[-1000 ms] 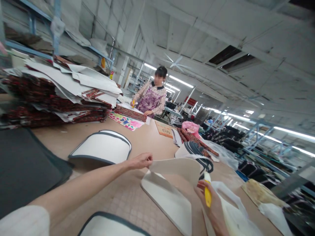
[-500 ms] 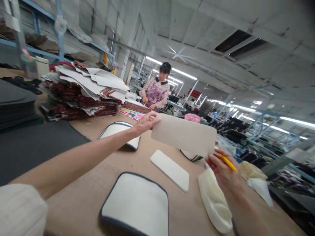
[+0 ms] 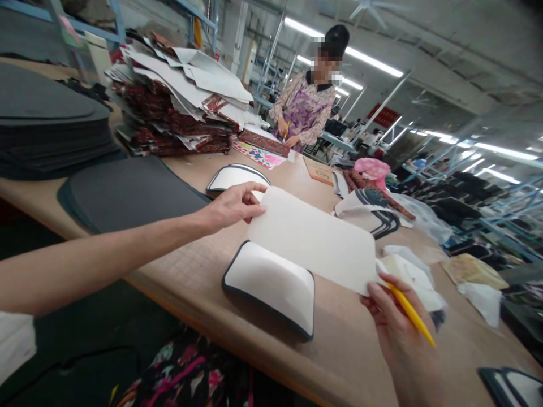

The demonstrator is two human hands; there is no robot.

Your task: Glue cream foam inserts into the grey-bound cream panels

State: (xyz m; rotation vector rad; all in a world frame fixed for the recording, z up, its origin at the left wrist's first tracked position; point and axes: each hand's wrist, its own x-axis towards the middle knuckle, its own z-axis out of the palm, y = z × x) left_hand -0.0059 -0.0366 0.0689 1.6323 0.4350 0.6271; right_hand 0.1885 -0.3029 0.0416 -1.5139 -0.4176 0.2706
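Observation:
Between my two hands a thin off-white rectangular sheet with rounded corners (image 3: 314,237) is held up above the table. My left hand (image 3: 237,208) pinches its upper left corner. My right hand (image 3: 396,308) grips the lower right corner, with a yellow pen-like tool (image 3: 411,316) also lodged in that hand; its tip is hard to make out. Below the sheet, a curved white panel with dark edging (image 3: 271,282) lies on the table, partly covered by the sheet. A similar edged panel (image 3: 233,176) sits behind my left hand.
A dark grey stack (image 3: 51,124) and flat dark grey sheet (image 3: 131,195) lie left. Behind them rises a pile of white and red pieces (image 3: 178,102). Across the table (image 3: 186,265) a person (image 3: 305,107) works. Plastic bags (image 3: 424,217) and edged strips (image 3: 384,220) are at right.
My view has tipped downward, showing the table's front edge. The sheet and both hands are lower over the table, and the sheet now overlaps the near edged panel. Both hands keep their hold.

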